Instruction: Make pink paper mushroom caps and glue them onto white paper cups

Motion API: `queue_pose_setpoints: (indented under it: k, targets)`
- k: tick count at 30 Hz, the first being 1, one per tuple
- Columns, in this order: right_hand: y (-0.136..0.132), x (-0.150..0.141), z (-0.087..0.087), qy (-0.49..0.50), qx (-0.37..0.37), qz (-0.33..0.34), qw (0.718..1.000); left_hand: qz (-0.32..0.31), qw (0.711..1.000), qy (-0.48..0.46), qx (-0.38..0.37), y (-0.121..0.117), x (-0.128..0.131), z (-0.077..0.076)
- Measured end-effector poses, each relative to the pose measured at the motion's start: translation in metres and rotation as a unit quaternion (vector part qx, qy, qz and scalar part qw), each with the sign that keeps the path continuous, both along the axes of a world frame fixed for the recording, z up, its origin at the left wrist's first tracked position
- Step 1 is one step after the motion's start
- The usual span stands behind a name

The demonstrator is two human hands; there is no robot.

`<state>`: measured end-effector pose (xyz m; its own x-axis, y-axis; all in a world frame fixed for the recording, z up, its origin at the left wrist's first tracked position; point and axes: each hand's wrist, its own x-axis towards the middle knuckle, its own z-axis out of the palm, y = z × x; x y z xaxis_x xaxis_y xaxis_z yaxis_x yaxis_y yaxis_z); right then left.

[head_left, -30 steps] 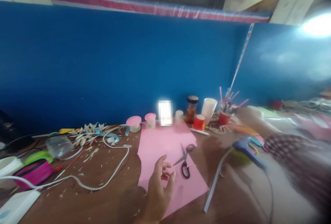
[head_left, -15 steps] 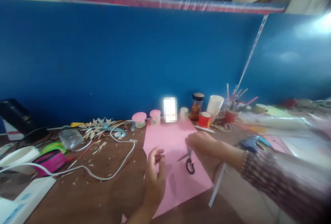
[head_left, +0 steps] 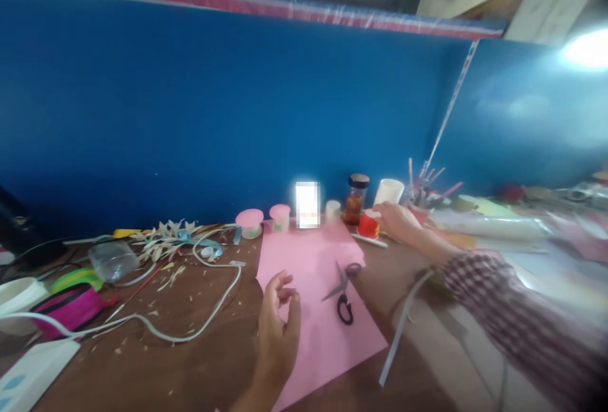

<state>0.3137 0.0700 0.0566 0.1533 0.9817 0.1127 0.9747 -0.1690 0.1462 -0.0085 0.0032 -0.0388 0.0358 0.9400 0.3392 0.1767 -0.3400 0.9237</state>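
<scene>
My left hand [head_left: 280, 326] hovers over the left edge of a pink paper sheet [head_left: 308, 361], fingers loosely curled and apart, holding nothing. Open-bladed scissors with dark handles [head_left: 346, 309] lie on the sheet, touched by neither hand. At the back right, my right hand [head_left: 398, 220] reaches to a small red paper cup [head_left: 368, 224] standing upside down. Its fingers are closed at the cup's upper right edge; some fingertips are hidden. Just behind that hand stands a white cup [head_left: 389, 192].
Two pink-topped small tubs [head_left: 249, 223] and a dark-lidded jar [head_left: 356, 199] stand along the blue partition. White cable [head_left: 190, 338], shavings and a magenta tape roll [head_left: 69, 310] lie left. A white strip [head_left: 396, 342] lies right of the sheet.
My right hand has moved from above the scissors, away and to the right, to the red cup. The scissors now show fully on the sheet. My left hand stays nearly in place.
</scene>
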Motion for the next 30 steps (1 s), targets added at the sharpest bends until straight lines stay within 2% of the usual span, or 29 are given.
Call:
queue_pose_setpoints:
  k: [5, 10, 14, 19, 21, 24, 27, 29, 30]
  targets:
    - [0.017, 0.004, -0.013, 0.014, 0.025, -0.021, 0.999, -0.030, 0.999, 0.037, -0.003, -0.002, 0.003, -0.004]
    - [0.025, -0.002, -0.022, 0.023, 0.025, -0.032, 0.999, -0.018, 0.999, 0.044, -0.002, -0.002, 0.003, -0.003]
    - [0.021, 0.003, -0.015, 0.043, 0.041, -0.020, 0.998, -0.016, 0.999, 0.037, -0.005, -0.002, 0.004, -0.001]
    - [0.008, 0.002, 0.005, 0.095, 0.107, 0.000, 0.990, -0.012, 0.999, 0.033, -0.001, -0.001, 0.003, 0.000]
    - [-0.002, -0.011, 0.012, 0.120, 0.126, 0.035, 0.984, -0.015, 0.999, 0.037, 0.016, -0.002, 0.003, -0.001]
    - [-0.030, -0.052, 0.015, 0.157, 0.124, 0.129, 0.971, -0.025, 0.995, 0.068, 0.074, -0.007, 0.002, -0.002]
    - [-0.070, -0.106, 0.007, 0.180, 0.099, 0.215, 0.955, -0.040, 0.980, 0.125, 0.147, -0.014, 0.000, -0.002]
    - [-0.095, -0.139, 0.000, 0.202, 0.075, 0.286, 0.934, -0.057, 0.970, 0.152, 0.178, -0.017, 0.000, -0.002]
    - [-0.105, -0.151, -0.003, 0.207, 0.072, 0.291, 0.931, -0.066, 0.967, 0.157, 0.189, -0.017, 0.000, -0.002]
